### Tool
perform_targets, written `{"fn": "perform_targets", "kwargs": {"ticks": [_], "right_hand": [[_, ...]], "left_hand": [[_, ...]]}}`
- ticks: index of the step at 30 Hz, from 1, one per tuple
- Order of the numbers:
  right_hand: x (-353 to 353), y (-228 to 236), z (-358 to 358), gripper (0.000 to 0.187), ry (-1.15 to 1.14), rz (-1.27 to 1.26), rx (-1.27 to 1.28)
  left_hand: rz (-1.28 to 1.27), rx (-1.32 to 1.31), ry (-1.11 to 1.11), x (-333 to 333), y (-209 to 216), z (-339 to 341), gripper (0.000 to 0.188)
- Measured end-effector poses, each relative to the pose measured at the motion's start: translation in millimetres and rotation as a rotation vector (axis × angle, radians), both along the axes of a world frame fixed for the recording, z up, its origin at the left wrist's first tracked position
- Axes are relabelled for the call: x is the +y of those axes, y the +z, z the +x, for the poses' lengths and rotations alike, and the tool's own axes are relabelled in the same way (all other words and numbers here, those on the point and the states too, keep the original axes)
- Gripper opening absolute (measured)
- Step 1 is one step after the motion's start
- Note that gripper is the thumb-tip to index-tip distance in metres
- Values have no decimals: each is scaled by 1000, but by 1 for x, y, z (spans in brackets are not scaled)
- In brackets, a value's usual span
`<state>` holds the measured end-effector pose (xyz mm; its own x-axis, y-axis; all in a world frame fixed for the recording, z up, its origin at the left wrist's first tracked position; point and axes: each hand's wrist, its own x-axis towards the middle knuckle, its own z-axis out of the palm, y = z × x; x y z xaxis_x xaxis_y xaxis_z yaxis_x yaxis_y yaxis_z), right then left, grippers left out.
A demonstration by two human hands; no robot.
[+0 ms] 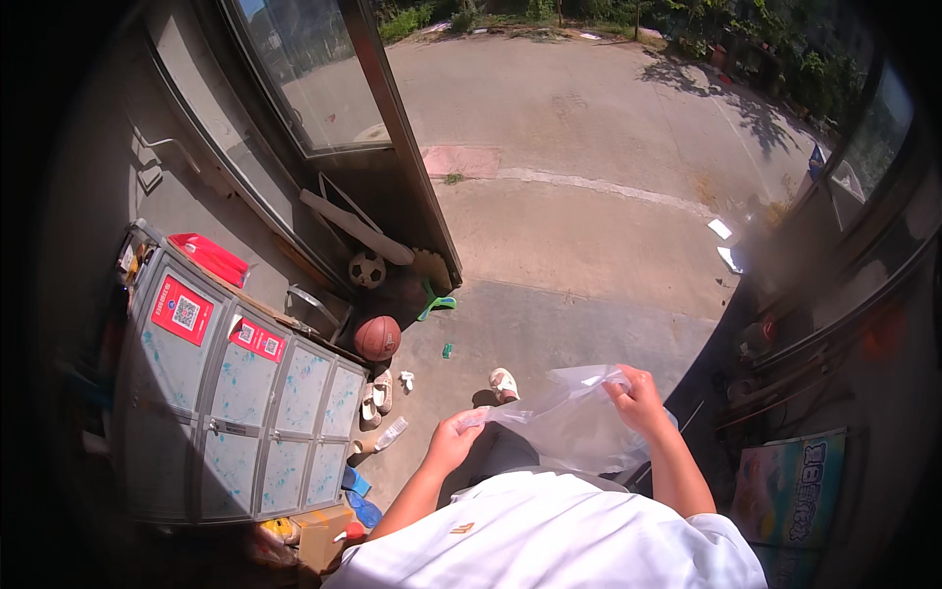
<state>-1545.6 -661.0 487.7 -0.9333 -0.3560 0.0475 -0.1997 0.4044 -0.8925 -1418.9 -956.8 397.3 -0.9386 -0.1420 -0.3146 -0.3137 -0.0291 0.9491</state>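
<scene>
Sunlit concrete [589, 108], bag [579, 427] between fingers [636, 384]

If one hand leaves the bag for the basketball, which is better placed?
Likely the left hand: it holds the bag on the side nearer the basketball, while the right hand grips it farther away.

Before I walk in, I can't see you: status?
Left hand, right hand: both pinching plastic bag. Bag spread between them. Basketball, loose shoes off to left.
</scene>
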Motion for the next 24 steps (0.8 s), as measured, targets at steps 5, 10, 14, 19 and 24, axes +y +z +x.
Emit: {"fn": "perform_targets", "kwargs": {"ticks": [5,10,14,19,24], "right_hand": [[-46,-34,-148,15,-146,-16,-110],[-42,-16,-269,23,-395,23,-41],[-69,-26,-366,35,-446,-24,-130],[-132,-69,-529,36,-267,7,-221],[-208,-96,-689,30,-30,187,-488]], "left_hand": [[21,-3,-81,-53,-20,-169,27],[-293,60,-376,-89,29,-368,29],[-317,131,-443,-125,52,-474,32],[-401,24,-413,-175,17,-565,32],[-262,-209,-124,-213,9,-632,31]]}}
